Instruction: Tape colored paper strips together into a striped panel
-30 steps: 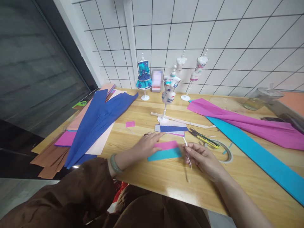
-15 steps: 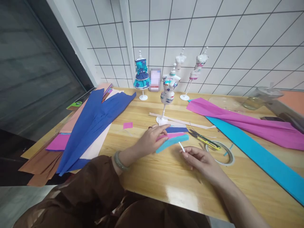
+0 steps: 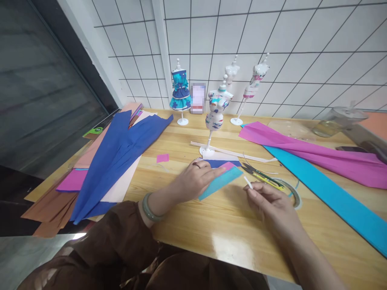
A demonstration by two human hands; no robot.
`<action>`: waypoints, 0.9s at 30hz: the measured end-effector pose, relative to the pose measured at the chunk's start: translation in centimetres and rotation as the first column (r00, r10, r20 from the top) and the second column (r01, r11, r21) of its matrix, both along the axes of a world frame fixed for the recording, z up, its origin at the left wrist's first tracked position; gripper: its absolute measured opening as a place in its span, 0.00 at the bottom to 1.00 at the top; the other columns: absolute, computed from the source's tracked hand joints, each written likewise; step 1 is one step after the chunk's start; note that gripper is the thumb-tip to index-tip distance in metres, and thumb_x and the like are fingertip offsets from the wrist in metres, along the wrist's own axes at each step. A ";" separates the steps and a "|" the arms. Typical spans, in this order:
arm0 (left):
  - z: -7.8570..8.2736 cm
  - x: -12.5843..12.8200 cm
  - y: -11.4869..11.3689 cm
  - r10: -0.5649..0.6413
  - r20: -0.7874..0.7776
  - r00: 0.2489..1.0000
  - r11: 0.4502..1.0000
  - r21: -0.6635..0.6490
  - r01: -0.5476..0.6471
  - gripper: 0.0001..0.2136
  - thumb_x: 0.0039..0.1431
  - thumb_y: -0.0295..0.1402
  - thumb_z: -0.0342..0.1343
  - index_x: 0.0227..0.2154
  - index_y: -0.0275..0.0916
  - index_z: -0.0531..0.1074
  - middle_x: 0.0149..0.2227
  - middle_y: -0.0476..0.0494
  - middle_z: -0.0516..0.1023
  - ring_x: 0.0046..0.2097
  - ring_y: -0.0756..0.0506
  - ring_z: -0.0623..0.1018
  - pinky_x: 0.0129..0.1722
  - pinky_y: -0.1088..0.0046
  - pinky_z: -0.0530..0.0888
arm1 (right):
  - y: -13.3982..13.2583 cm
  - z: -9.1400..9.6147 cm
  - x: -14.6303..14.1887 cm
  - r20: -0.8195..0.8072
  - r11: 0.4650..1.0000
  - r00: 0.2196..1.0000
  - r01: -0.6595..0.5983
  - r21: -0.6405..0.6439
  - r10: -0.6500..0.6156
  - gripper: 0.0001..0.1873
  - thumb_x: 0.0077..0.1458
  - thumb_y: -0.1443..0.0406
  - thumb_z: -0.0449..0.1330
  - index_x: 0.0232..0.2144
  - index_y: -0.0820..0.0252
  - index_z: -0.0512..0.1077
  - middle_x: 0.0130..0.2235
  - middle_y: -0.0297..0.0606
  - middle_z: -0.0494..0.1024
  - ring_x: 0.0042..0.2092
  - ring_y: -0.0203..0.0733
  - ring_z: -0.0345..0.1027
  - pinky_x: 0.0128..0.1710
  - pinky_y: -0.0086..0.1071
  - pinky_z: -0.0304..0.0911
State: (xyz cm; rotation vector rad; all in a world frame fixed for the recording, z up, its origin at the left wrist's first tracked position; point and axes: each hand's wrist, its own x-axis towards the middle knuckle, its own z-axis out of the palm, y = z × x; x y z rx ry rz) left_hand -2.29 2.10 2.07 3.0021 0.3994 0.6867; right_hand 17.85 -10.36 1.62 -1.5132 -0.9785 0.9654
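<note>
The desk (image 3: 193,229) shows plain wood along its near edge, giving the forearms room. The front dress form (image 3: 216,108) wears nothing yet (the rear-left one (image 3: 180,90) has a blue dress). The left hand (image 3: 193,179) grips a pink-and-turquoise piece (image 3: 222,183) near that form, seemingly cut but unattached; the right hand (image 3: 270,201), with snips (image 3: 267,180) limiting room just beyond, pinches a thin white strip (image 3: 248,182) apart from that piece.

"What is the counter (image 3: 187,231) made of?"
"Wood by its look, smooth, with a glossy glare near the front edge."
"And the pink-and-turquoise strip (image 3: 223,184)?"
"Matt, like crêpe paper; the blue sheet (image 3: 119,155) looks just as papery, and creased."
"The front mannequin (image 3: 214,120)?"
"Glossy white plastic, seemingly."
"The bangle (image 3: 148,208)?"
"Smooth, polished, stone-like."
</note>
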 end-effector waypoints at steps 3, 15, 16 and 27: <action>0.2 0.0 -0.3 -0.030 -0.017 0.999 0.998 0.056 0.031 0.20 0.64 0.25 0.39 0.58 0.37 0.56 0.45 0.41 0.74 0.48 0.45 0.69 0.47 0.64 0.64 | 0.6 0.0 0.5 -0.042 0.984 0.986 0.164 0.068 -0.161 0.16 0.44 0.52 0.64 0.30 0.56 0.72 0.22 0.32 0.64 0.23 0.35 0.56 0.23 0.31 0.54; -0.3 0.1 -1.1 -0.097 -0.008 0.995 0.983 0.158 0.097 0.20 0.63 0.24 0.43 0.57 0.40 0.58 0.38 0.44 0.76 0.46 0.47 0.70 0.45 0.67 0.64 | 1.3 -0.8 1.1 -0.033 0.983 0.983 0.179 -0.042 -0.180 0.24 0.39 0.53 0.68 0.37 0.54 0.65 0.29 0.32 0.71 0.24 0.37 0.66 0.23 0.32 0.63; -0.3 0.1 -1.1 -0.099 -0.006 0.995 0.982 0.164 0.099 0.20 0.63 0.24 0.43 0.57 0.40 0.57 0.38 0.45 0.76 0.46 0.47 0.70 0.45 0.67 0.64 | 1.3 -0.9 1.1 -0.008 0.986 0.987 0.157 -0.051 -0.158 0.25 0.38 0.53 0.68 0.38 0.54 0.65 0.29 0.32 0.70 0.23 0.35 0.64 0.22 0.31 0.62; -1.0 -0.1 -0.2 -0.053 0.010 0.999 0.999 -0.009 0.053 0.19 0.63 0.36 0.45 0.55 0.35 0.61 0.43 0.39 0.74 0.48 0.44 0.69 0.47 0.63 0.65 | 1.5 -2.0 1.1 0.015 0.999 0.999 0.049 -0.021 -0.049 0.26 0.41 0.58 0.68 0.42 0.52 0.63 0.33 0.33 0.69 0.28 0.37 0.67 0.23 0.29 0.63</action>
